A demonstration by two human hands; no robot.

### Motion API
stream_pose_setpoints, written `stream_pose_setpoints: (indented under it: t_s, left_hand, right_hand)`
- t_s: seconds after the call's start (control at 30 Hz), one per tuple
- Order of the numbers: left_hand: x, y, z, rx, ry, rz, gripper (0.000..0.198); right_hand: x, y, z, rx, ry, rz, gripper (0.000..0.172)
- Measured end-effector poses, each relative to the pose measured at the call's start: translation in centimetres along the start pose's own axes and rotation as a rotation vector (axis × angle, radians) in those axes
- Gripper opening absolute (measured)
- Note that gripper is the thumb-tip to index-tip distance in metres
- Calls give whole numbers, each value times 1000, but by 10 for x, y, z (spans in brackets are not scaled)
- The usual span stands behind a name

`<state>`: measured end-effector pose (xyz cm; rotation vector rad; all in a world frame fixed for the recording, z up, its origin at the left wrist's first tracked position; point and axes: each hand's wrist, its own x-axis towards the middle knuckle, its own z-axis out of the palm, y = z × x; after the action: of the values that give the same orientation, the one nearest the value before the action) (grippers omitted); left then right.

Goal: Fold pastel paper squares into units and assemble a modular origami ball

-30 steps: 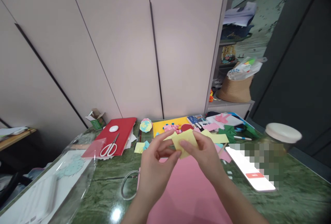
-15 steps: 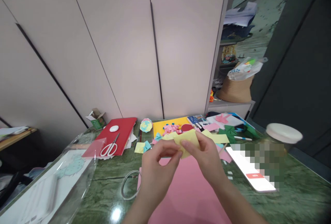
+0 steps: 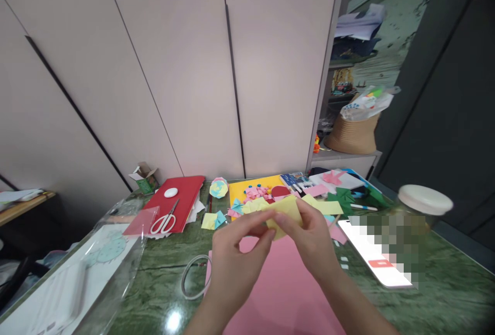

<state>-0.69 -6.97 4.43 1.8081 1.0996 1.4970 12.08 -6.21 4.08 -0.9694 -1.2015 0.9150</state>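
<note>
Between my two hands is a small piece of yellow paper (image 3: 288, 215), held up above a pink sheet (image 3: 282, 283). My right hand (image 3: 311, 237) grips its right side, the thumb laid across the front. The fingertips of my left hand (image 3: 242, 252) are closed at its left edge, with thumb and forefinger near each other. Parts of the paper are hidden behind my fingers. Just behind the hands lie pale yellow folded paper pieces (image 3: 255, 205) and a yellow-and-blue folded piece (image 3: 214, 220).
White-handled scissors (image 3: 166, 221) rest on a red folder (image 3: 185, 190) at the left. A roll of tape (image 3: 196, 277) lies beside the pink sheet. On the right are a lit phone (image 3: 386, 268) and a white-lidded jar (image 3: 425, 200). Cabinet doors (image 3: 185, 67) rise behind the table.
The yellow paper has shifted slightly right and tilted between my fingers. My left fingertips have moved a little along its left edge. Everything else stays put.
</note>
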Motion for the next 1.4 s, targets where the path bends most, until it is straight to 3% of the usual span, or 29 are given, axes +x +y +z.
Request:
stream_pose_setpoints:
  t_s: [0.23,0.6,1.1,1.4]
  left_hand:
    - [1,0,0,-52,-9,-72,28]
    - [4,1,-1,-22,-19,-36,22]
    - [4,-6,-1,-48,-33,-54,26]
    - [5,-7,-1,-111,-44,-146,27]
  right_hand:
    - [2,3,-1,27,-22,5,23]
    - [8,6,-5,244,-149,31,20]
    - [11,7,-4,242,-112,35,25]
    - [12,10,-6,264,-106,60,25]
